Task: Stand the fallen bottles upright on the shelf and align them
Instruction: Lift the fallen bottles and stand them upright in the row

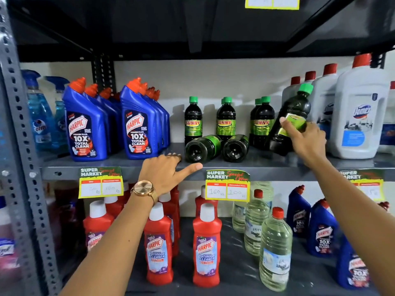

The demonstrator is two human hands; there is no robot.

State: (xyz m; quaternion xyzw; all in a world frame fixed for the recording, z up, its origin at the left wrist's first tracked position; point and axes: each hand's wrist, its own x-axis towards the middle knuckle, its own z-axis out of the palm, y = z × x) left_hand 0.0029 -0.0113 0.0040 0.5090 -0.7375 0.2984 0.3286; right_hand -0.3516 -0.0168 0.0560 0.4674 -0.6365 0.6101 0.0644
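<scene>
Nearest the camera, on the lower shelf, red plastic bathroom-cleaner bottles and clear plastic bottles of pale liquid stand upright and seem to need no attention. Just above them, at the front lip of the grey metal middle shelf, the left hand hovers empty, its fingers loosely spread with the thumb stretched toward the fallen stock. Just beyond that thumb, close but apparently not touching, two dark green-labelled plastic bottles lie on their sides with their bases facing outward: the left fallen bottle and the right fallen bottle, side by side. Further right, the right hand wraps its fingers around the label of a tilted dark bottle with a green cap, which leans rightward with its base low over the shelf; whether the base touches is unclear. Behind, upright dark bottles with green caps stand in loose, unevenly spaced columns. By my reading, the job is partway: one bottle is being righted, two remain down, and aligning the row is not yet done.
</scene>
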